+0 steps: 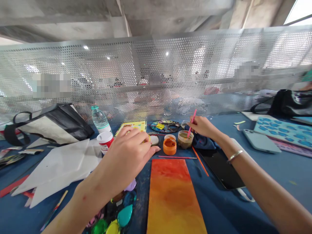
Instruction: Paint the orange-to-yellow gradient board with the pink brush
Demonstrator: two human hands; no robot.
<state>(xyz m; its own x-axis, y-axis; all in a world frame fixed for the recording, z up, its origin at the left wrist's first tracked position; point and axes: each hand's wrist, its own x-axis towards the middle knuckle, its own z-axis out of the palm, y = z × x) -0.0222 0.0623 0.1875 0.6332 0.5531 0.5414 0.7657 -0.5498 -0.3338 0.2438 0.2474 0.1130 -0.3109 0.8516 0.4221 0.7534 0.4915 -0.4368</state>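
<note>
Right hand [204, 126]: fingers clamped on pink brush [194, 115], cup [185, 144] just below. Left hand [133, 146]: finger closure indiscernible; orange jar [169, 148] beside thumb.

I see a black-and-white bag [57, 125] at frame left, a pale phone [262, 142] and black handbag [291, 103] at frame right.

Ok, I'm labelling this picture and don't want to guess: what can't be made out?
In the head view:
Whether the left hand grips anything: its own back hides the palm.
Tip of the pink brush in the right hand: hidden in the murky cup.
Near end of the orange painting: cut off by the bottom edge.
Scene beyond the perforated panel: blurred, broken up by its holes.
</note>
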